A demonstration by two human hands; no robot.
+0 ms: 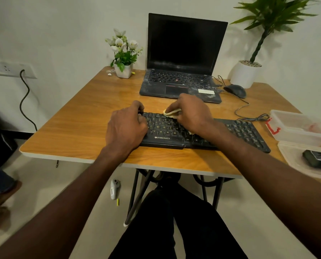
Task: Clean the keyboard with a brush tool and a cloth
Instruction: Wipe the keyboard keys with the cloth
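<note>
Bare surface is lying open left of the left grip. Just beyond the right grip, the open laptop is blocking the way. To its right, the mouse cable and two clear plastic containers are crowding the surface beside the keyboard.

Bare forearms, no sleeves showing; black trousers on the legs.
</note>
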